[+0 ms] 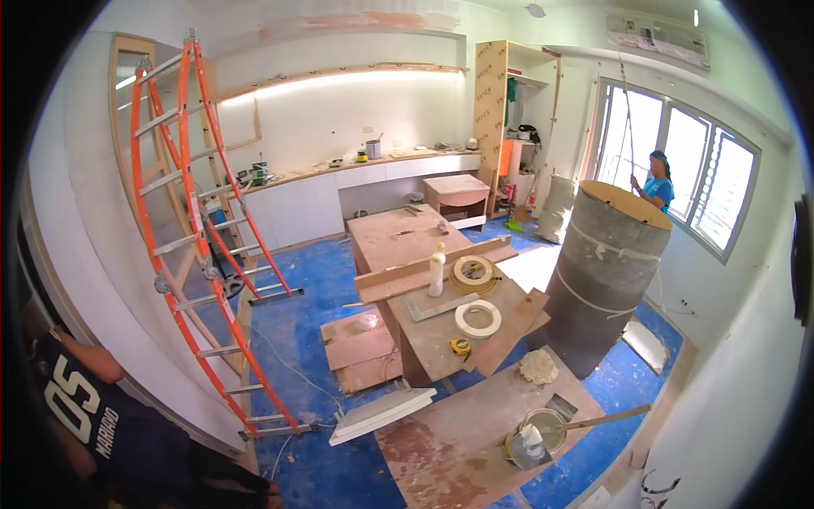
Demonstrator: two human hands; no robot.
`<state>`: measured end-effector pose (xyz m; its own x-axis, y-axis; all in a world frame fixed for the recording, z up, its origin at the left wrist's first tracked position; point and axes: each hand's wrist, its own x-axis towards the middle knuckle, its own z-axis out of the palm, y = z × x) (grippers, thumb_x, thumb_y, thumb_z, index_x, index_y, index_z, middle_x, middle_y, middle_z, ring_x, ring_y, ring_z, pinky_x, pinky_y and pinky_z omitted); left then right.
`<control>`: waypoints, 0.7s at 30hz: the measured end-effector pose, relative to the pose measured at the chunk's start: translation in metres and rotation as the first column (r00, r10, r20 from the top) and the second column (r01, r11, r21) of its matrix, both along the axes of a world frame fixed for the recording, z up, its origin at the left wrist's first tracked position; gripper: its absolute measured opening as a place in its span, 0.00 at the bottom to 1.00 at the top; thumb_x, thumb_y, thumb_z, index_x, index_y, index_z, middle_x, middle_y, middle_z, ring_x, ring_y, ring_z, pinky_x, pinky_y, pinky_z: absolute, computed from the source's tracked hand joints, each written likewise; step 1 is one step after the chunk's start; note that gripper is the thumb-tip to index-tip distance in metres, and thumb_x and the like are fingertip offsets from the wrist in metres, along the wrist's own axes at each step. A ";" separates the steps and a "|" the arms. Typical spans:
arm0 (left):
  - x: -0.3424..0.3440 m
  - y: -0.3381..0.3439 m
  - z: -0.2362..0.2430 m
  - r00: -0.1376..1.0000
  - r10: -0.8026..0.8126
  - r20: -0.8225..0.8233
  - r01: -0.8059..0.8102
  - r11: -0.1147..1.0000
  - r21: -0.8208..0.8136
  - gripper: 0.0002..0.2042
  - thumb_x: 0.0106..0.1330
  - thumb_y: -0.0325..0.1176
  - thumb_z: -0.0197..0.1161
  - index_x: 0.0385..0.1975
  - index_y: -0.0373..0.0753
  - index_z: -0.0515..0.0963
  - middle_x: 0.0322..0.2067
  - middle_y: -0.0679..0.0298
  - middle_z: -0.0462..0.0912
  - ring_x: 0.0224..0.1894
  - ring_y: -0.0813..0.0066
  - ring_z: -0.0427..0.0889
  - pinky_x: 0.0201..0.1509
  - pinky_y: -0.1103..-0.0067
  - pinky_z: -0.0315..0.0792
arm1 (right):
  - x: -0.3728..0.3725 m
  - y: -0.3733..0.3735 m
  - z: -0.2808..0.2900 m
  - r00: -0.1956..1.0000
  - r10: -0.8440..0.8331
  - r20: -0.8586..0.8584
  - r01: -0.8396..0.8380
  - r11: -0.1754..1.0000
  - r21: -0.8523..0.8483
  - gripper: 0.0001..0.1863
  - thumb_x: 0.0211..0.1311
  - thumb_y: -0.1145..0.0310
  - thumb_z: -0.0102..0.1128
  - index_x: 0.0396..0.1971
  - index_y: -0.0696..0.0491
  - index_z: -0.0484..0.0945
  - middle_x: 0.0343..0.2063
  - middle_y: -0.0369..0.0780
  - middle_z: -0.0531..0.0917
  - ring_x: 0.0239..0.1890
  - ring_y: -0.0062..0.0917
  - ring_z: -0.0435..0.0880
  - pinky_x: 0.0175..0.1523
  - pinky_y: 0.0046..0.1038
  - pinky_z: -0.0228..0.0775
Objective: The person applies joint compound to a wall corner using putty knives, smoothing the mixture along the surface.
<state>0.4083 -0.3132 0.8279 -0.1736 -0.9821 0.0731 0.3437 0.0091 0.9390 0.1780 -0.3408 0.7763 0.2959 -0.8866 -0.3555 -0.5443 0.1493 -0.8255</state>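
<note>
Neither of my hands shows in the head view. Nearest to me at the lower right, a bucket (pixel 555 439) stands on a stained board (pixel 415 458), with a putty-smeared trowel (pixel 527 454) at its rim. A long stick (pixel 606 416) lies across the bucket. Close by are a flat blade (pixel 561 406) and a pale clump (pixel 538 366). On the wooden worktable (pixel 424 348) beyond stand or lie a white bottle (pixel 437 271), a metal square (pixel 432 310), a white tape roll (pixel 477 320), a tan roll (pixel 487 287) and a yellow tape measure (pixel 460 347).
An orange ladder (pixel 188 204) stands at left on blue floor covering (pixel 297 339). One person in a dark jersey (pixel 119 416) is at lower left; another in a blue shirt (pixel 657 191) holds a pole by the window. A large grey cylinder (pixel 593 263) rises at right. White panels (pixel 381 417) lie low.
</note>
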 end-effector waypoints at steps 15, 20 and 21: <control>-0.018 0.095 0.048 0.984 -0.118 0.133 0.172 0.824 -0.540 0.27 0.73 0.50 0.48 0.60 0.32 0.68 0.56 0.47 0.72 0.59 0.49 0.70 0.60 0.56 0.62 | 0.068 0.002 -0.040 0.917 0.357 0.178 -0.364 0.931 0.009 0.20 0.59 0.54 0.62 0.30 0.59 0.81 0.21 0.41 0.80 0.25 0.23 0.75 0.31 0.33 0.69; -0.082 0.121 0.044 0.981 -0.139 0.135 0.194 0.698 -0.690 0.29 0.73 0.50 0.48 0.62 0.31 0.67 0.59 0.45 0.71 0.62 0.46 0.68 0.64 0.53 0.60 | 0.050 -0.003 -0.053 0.883 0.403 0.240 -0.418 0.908 0.013 0.19 0.60 0.54 0.61 0.30 0.59 0.81 0.20 0.41 0.80 0.25 0.23 0.75 0.30 0.34 0.69; -0.094 0.137 0.030 0.985 -0.119 0.125 0.172 0.713 -0.680 0.29 0.73 0.50 0.48 0.62 0.31 0.67 0.59 0.45 0.71 0.62 0.46 0.68 0.64 0.53 0.60 | 0.046 -0.010 -0.065 0.883 0.402 0.242 -0.418 0.908 0.017 0.19 0.60 0.55 0.61 0.30 0.59 0.81 0.20 0.41 0.80 0.25 0.23 0.75 0.30 0.34 0.68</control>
